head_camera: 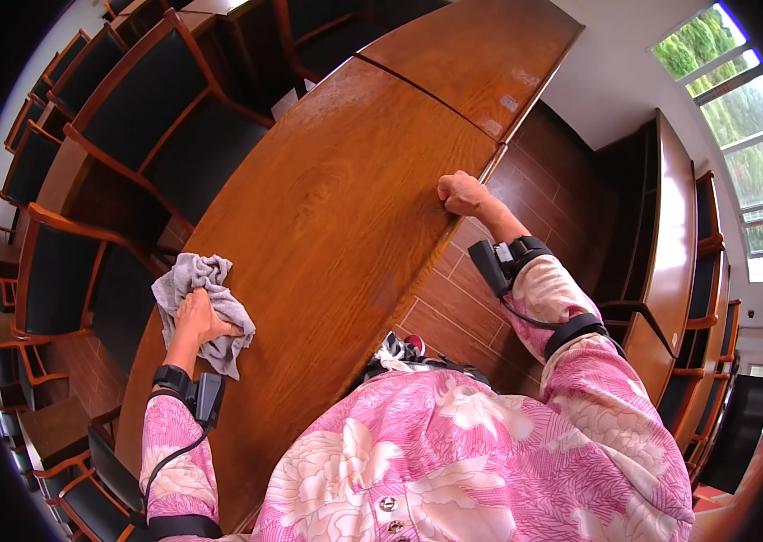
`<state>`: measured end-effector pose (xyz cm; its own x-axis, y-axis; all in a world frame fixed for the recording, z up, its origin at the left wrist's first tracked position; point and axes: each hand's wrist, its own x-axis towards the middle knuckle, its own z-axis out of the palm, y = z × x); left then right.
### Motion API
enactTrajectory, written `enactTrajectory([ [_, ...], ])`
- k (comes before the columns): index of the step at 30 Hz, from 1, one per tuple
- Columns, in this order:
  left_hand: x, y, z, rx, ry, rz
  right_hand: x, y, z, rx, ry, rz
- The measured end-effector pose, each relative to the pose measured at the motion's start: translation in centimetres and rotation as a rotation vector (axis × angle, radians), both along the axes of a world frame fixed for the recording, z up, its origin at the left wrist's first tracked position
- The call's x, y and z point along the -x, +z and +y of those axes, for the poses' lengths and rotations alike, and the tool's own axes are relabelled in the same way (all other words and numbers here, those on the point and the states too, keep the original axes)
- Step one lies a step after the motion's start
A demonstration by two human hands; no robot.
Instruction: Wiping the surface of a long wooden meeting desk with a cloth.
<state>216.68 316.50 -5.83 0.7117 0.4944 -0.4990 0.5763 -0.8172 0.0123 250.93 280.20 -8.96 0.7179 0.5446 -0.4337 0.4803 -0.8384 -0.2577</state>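
Note:
Under my left hand [200, 318] a crumpled grey cloth [232, 345] lies at the far edge of a long brown wooden table [327, 203], its folds bunched around my fingers. My right hand [461, 193] is curled into a fist and rests on the table's near edge, close to the seam between two table sections. No object shows in that fist, though its inner side is hidden. Both wrists carry black straps with small dark devices and cables.
Wooden armchairs with black padding [178, 162] stand beyond the table, with more rows at the left. Behind my right arm are a wooden desk [673, 237] and more chairs. Tiled floor [463, 291] shows between the table and the desk.

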Motion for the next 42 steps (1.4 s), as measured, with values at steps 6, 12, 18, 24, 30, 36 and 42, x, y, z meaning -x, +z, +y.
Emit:
enactTrajectory([
  [6, -0.1, 0.3, -0.2, 0.01, 0.001, 0.008, 1.4, 2.9, -0.7, 0.091, 0.075, -0.083],
  [12, -0.9, 0.7, -0.4, 0.009, 0.019, 0.02, 1.4, 2.0, -0.8, 0.13, 0.026, -0.313],
  [18, -0.3, 0.7, -0.2, 0.028, 0.029, 0.014, 4.1, 2.6, 0.0, 0.039, 0.092, -0.267],
  [24, -0.5, 0.5, -0.1, 0.014, 0.008, -0.005, 2.4, 2.1, -0.1, 0.117, 0.042, -0.315],
  [30, -0.2, 0.6, 0.2, 0.029, 0.007, -0.013, 4.2, 2.2, 0.5, 0.055, 0.128, -0.283],
  [36, -0.4, 0.4, 0.2, 0.018, -0.016, -0.033, 2.3, 1.5, 0.2, 0.117, 0.077, -0.377],
  [42, -0.4, 0.7, 0.2, 0.024, 0.01, -0.002, 2.8, 2.6, 0.0, 0.106, 0.124, -0.332],
])
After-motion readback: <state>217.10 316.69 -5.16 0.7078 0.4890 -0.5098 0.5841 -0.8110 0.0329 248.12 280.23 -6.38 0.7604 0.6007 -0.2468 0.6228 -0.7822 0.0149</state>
